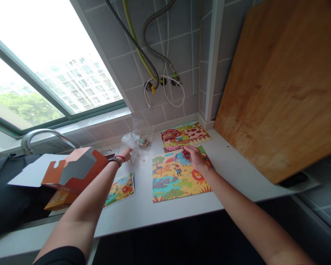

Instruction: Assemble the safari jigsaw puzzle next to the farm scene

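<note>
"What's on the counter [154,215]?"

"Three children's jigsaw puzzles. A safari jigsaw puzzle [179,176] lies mid-counter, with a farm jigsaw puzzle [186,136] just beside it at twelve o'clock. A third jigsaw puzzle [121,189] sits at nine o'clock, partly hidden by the left forearm [85,195]."

"And the hands?"

"The right hand [195,157] is at the safari puzzle's upper edge, fingers loosely spread, tips down near the elephant. I can't tell whether it has a piece pinched. The left hand [125,154] is half-closed against a clear plastic bag [131,141], at eleven o'clock from the safari puzzle. Whether it's really gripping the bag, I can't tell."

"What's in the bag?"

"Something colourful [143,142], probably puzzle pieces, but it's too small to be sure."

"What else is around?"

"An orange-and-grey cardboard box [74,169] with a white flap sits at nine o'clock from the left hand, apart from it, near a curved steel tap [41,137]. A wooden cutting board [273,88] stands against the tiles at two o'clock."
</note>
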Motion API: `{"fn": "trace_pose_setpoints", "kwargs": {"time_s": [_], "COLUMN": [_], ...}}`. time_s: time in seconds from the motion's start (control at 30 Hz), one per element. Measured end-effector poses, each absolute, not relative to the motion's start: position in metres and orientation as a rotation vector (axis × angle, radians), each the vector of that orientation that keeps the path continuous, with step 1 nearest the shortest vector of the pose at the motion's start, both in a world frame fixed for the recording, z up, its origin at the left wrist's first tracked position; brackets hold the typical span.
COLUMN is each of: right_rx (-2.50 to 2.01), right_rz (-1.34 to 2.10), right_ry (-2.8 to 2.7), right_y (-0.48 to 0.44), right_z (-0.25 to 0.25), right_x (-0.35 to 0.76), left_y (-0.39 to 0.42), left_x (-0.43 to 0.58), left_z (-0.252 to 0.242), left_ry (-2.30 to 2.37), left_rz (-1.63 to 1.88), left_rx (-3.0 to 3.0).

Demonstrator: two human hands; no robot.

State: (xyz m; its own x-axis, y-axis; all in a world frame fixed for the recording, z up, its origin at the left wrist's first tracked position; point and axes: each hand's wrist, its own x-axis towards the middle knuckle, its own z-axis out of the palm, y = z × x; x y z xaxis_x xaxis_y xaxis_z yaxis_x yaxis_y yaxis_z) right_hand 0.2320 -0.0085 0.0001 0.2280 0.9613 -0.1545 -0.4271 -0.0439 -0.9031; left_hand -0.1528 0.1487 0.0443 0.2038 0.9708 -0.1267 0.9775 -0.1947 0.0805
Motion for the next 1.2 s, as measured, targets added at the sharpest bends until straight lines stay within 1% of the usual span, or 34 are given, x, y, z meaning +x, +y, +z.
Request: {"fn": "trace_pose_setpoints", "kwargs": {"time_s": [0.2, 0.33, 0.43, 0.5, 0.6, 0.63, 0.73, 0.8, 0.9, 1.07, 1.2], "right_rx": [-1.075, -1.080, -1.087, -1.095, -1.114, -1.121, -1.148, -1.170, -1.201, -1.224, -1.249], "right_rz": [1.264, 1.253, 1.244, 1.233, 1.202, 1.185, 1.122, 1.066, 0.949, 0.728, 0.613], "right_ry": [-0.632, -0.614, -0.627, -0.652, -0.706, -0.729, -0.832, -0.932, -1.100, -1.325, -1.464], "right_y": [-0.006, -0.005, -0.005, -0.005, -0.006, -0.007, -0.010, -0.012, -0.015, -0.018, -0.021], "right_z": [-0.003, -0.004, -0.005, -0.006, -0.005, -0.005, -0.004, -0.004, -0.005, -0.009, -0.007], "right_x": [0.232, 0.232, 0.232, 0.232, 0.231, 0.230, 0.228, 0.226, 0.222, 0.218, 0.228], "left_y": [0.144, 0.128, 0.105, 0.079, 0.026, 0.007, -0.043, -0.064, -0.078, -0.077, -0.079], "left_x": [-0.176, -0.183, -0.169, -0.151, -0.120, -0.110, -0.084, -0.069, -0.051, -0.039, -0.031], "left_z": [0.086, 0.110, 0.116, 0.109, 0.084, 0.072, 0.032, 0.008, -0.015, -0.020, -0.017], "left_ry": [1.944, 2.001, 1.931, 1.775, 1.482, 1.379, 1.070, 1.049, 1.111, 1.127, 1.120], "left_rz": [-0.013, 0.166, 0.367, 0.468, 0.463, 0.430, 0.154, 0.073, 0.083, 0.166, 0.128], "left_rx": [1.935, 1.888, 1.988, 2.080, 2.183, 2.220, 2.421, 2.514, 2.594, 2.620, 2.589]}}
